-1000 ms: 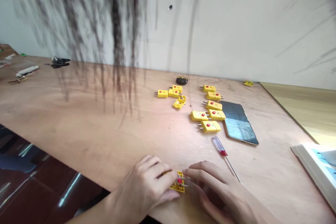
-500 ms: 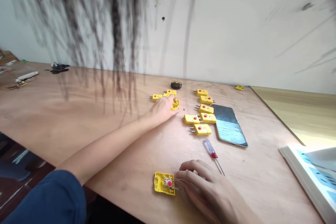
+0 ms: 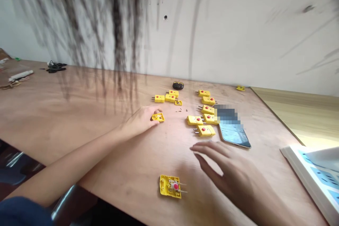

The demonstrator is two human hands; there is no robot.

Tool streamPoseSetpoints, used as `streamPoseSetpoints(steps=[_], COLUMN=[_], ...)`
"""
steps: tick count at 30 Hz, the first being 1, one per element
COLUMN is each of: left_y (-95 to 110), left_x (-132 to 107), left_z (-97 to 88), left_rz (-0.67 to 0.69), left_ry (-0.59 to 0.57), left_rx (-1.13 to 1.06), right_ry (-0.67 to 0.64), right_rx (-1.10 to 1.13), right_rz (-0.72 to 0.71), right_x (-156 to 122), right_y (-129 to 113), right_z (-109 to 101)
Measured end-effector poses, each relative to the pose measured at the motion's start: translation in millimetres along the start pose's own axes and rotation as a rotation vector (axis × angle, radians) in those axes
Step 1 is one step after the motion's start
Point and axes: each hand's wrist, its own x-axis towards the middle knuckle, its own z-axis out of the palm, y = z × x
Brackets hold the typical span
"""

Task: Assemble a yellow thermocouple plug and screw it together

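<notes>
Left grip (image 3: 141,120): we're pinching a yellow plug cover (image 3: 160,117) between thumb and fingers, closed to its width.
Right grip (image 3: 235,173): we're holding nothing, thumb spreading away from curved fingers, hovering over the desk (image 3: 137,183).
Open plug half (image 3: 165,185): we're seeing it lying near the desk's front edge, touched by neither grip, red button (image 3: 176,186) showing.
Tiny screws (image 3: 180,109): we're seeing these lying beyond the cover, near three closed plugs (image 3: 159,99).
Phone (image 3: 234,136): we're finding it lying beside six more plugs (image 3: 206,131).
</notes>
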Motion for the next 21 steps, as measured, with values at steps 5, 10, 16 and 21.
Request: streamPoseSetpoints(steps=[5,10,16,21], left_y=[5,8,4,-1], left_x=[25,73,70,45], left_z=[-1.1,8.7,9.1,-3.2], left_rz=[0.017,0.003,0.005,-0.010], left_ry=[-0.053,-0.024,-0.022,-0.010], left_rx=[0.017,0.083,0.077,0.018], right_ry=[-0.202,-0.328,-0.353,-0.347], right_rx=[-0.139,-0.192,-0.171,-0.119], right_rz=[0.276,0.411,0.422,0.346], right_x=[78,157,171,167], right_y=[53,88,103,100], right_z=[8,44,68,59])
